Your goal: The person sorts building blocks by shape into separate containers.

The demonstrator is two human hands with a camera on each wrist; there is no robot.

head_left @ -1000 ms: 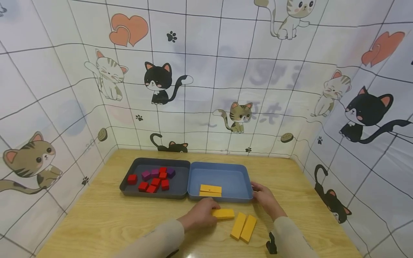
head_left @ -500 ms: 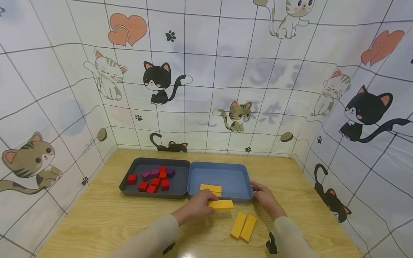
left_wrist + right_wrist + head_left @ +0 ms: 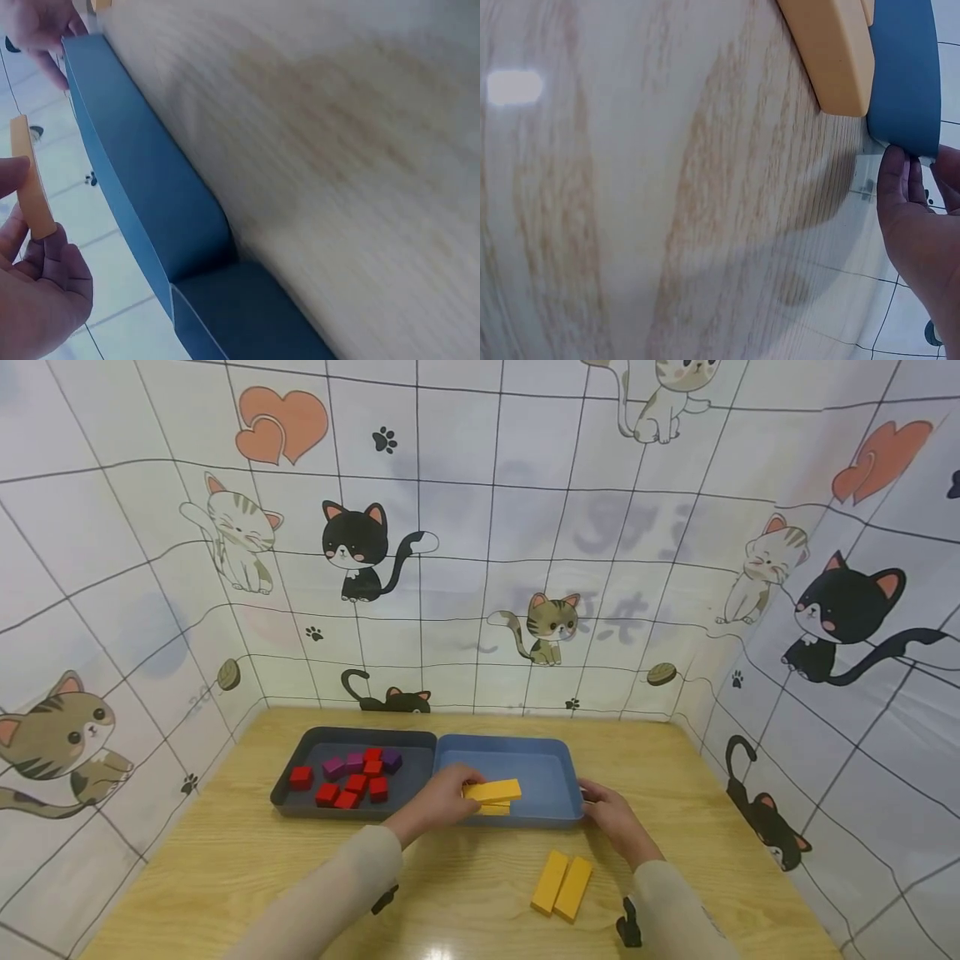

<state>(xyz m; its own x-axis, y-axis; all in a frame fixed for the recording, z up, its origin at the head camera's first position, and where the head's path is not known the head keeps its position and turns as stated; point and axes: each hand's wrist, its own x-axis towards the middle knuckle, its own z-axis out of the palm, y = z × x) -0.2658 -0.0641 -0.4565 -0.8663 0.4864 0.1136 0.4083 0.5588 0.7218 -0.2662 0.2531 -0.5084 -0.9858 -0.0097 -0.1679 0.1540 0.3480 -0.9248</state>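
My left hand (image 3: 442,797) pinches a yellow rectangular block (image 3: 498,791) by its left end, over the front part of the blue tray (image 3: 543,768). Thumb and fingers on opposite sides of that block (image 3: 33,180) show in the left wrist view. Directly below it lie yellow blocks (image 3: 495,809) inside the tray, partly covered by the held one. At the tray's right end my right hand (image 3: 617,818) grips the wall, its fingertips at the edge in the right wrist view. Two more yellow blocks (image 3: 550,882) lie side by side on the table in front of the tray.
A dark grey tray (image 3: 318,752) adjoins the blue one on the left and holds several red cubes (image 3: 302,777) and purple cubes (image 3: 334,767). The wooden table (image 3: 247,877) is bounded by a cat-patterned curtain (image 3: 457,527) behind and at both sides.
My left hand has lifted the yellow block from the table and carried it forward and slightly left, over the blue tray. My right hand stays at the tray's right end.
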